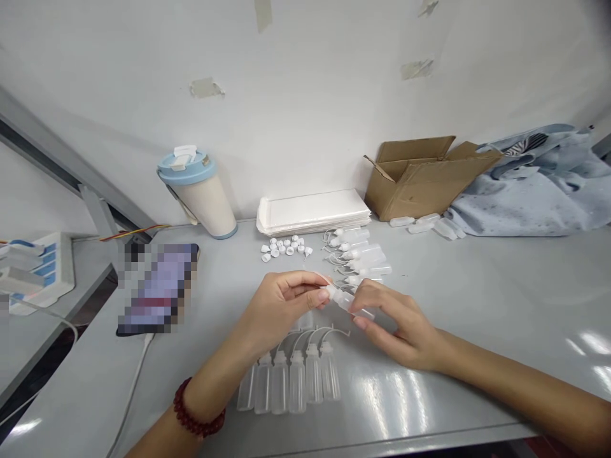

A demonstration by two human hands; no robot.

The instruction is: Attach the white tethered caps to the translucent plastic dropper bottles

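Observation:
Between my two hands is a small translucent squeeze bottle [344, 298], tilted over the table. My left hand [286, 302] pinches the white cap [330, 291] at its neck end. The bottle's body is in the closed fingers of my right hand [398, 321]. Below my left hand lies a row of similar bottles [296, 385] with thin curved tubes at their tops, some partly hidden by the wrist. More such bottles [365, 256] lie on their sides just beyond my hands. Several loose white caps [289, 247] are scattered behind my left hand.
Against the wall stand a tumbler [203, 197], a stack of white trays [315, 210] and an open cardboard box [415, 178]. Several bottles [424, 222] lie before the box, beside blue cloth [539, 191]. A phone [160, 289] with its cable lies left on the grey table [477, 286].

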